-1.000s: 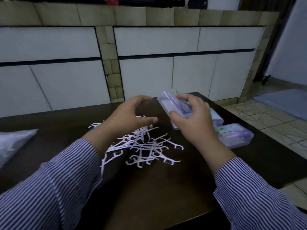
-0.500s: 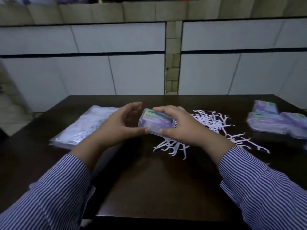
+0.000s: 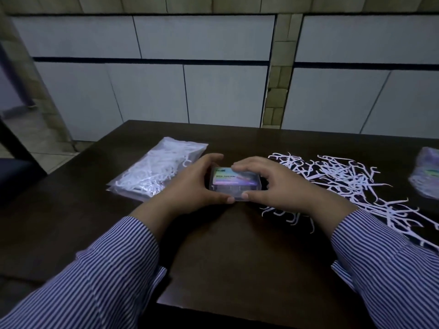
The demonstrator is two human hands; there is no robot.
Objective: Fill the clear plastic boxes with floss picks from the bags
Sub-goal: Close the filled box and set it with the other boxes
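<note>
Now both your hands are curved around one clear plastic box (image 3: 234,184), which sits near the middle of the dark table (image 3: 237,257), a little toward its far edge. Your left hand (image 3: 190,186) comes in from the left side: the thumb lies along the near edge of the box and the fingers curl over its far left corner, so this hand grips the box. Your right hand (image 3: 273,186) does the same from the right side, with the thumb on the near edge and the fingers bent over the far edge of the lid. The two thumb tips almost meet at the near side of the box. Both forearms lie low over the table in striped sleeves (image 3: 107,281).

You can count one bag of floss picks (image 3: 154,172), closed and lying flat just left of your left hand, toward the left edge. One loose pile of floss picks (image 3: 344,184) spreads over the right part of the table, partly under your right wrist. At the right edge there is a blurred stack of more boxes (image 3: 427,179); their number cannot be told.
</note>
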